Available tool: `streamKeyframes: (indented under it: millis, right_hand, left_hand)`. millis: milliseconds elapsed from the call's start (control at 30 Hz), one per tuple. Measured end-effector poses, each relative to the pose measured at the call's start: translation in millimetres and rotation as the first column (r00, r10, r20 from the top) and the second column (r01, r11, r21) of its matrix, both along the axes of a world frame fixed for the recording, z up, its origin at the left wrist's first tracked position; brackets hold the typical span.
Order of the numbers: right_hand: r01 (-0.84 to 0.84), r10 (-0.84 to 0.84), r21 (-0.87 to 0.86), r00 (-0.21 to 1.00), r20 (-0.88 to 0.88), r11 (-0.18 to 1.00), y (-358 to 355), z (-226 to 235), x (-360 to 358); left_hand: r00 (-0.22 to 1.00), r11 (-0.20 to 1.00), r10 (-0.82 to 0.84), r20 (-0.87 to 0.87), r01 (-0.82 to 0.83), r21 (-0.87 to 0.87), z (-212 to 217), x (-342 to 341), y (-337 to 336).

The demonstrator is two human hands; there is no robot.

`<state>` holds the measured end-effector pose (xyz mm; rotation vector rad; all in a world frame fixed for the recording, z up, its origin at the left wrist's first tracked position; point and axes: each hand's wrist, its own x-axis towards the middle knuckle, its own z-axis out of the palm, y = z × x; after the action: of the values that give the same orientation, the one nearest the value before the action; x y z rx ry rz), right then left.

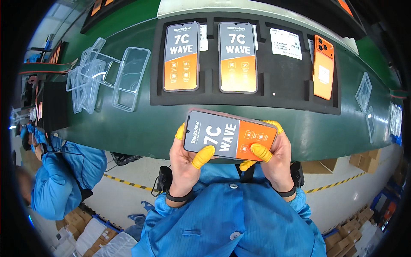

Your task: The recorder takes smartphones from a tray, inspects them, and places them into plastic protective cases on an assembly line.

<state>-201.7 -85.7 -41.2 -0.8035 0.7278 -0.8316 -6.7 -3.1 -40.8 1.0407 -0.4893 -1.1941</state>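
Note:
Both my hands hold one smartphone sideways above the near edge of the green table. A printed grey and orange film covers its face. My left hand grips the left end, thumb on the front. My right hand grips the right end the same way. Yellow finger cots cover several fingertips. Beyond my hands lies a black foam tray. In it rest a left phone and a middle phone, both face up, and an orange phone back up at the right.
Clear phone cases lie in a loose pile left of the tray, beside a single clear case. Another clear case lies at the far right. A white label sits in the tray. A co-worker in blue is at left.

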Motion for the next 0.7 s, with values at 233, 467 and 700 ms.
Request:
streamKeyframes:
  millis: [233,467,700]
  right_hand:
    - [0.019,-0.017,-0.022,0.998,0.058,1.000,1,-2,0]
    - [0.109,-0.099,-0.078,0.987,0.123,0.991,6,-3,2]
    - [-0.046,0.061,-0.165,0.994,0.089,0.985,10,0,10]
  left_hand:
    - [0.990,0.999,-0.001,-0.141,-0.006,-0.048,5,4,-2]
    - [1.000,0.988,-0.005,-0.030,0.001,-0.152,8,7,-8]
    - [0.950,0.976,0.206,0.236,-0.181,-0.123,19,18,-25]
